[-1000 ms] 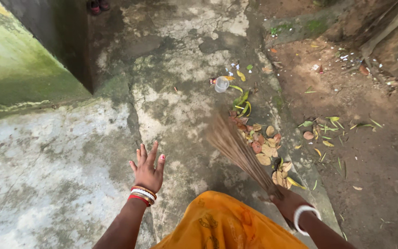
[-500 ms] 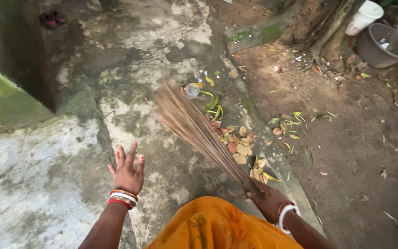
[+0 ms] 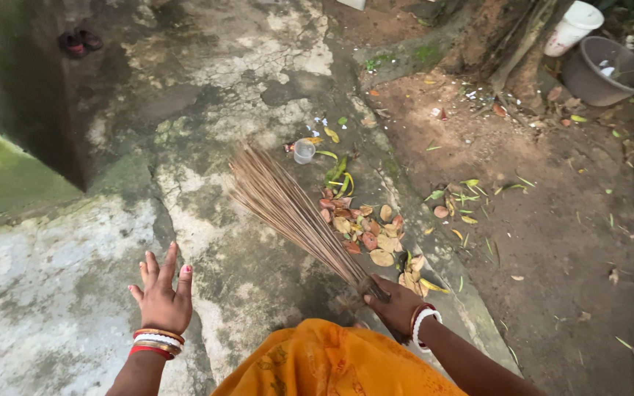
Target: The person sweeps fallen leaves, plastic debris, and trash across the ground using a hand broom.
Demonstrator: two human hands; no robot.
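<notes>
A stick broom (image 3: 288, 209) is gripped at its bound end by the right hand (image 3: 394, 304), the fingers curled tight around the handle; its bristles are fanned out up and to the left across the cracked concrete floor (image 3: 207, 81); a heap of dry leaves (image 3: 365, 231) is seen just right of the bristles, with a small clear plastic cup (image 3: 304, 150) beyond the tips; the left hand (image 3: 161, 297) is held empty above the concrete, fingers spread apart

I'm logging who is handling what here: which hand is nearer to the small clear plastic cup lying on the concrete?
Right. The right hand, gripping the stick broom, is below the small clear plastic cup; the left hand hangs open, farther off to its lower left.
</notes>
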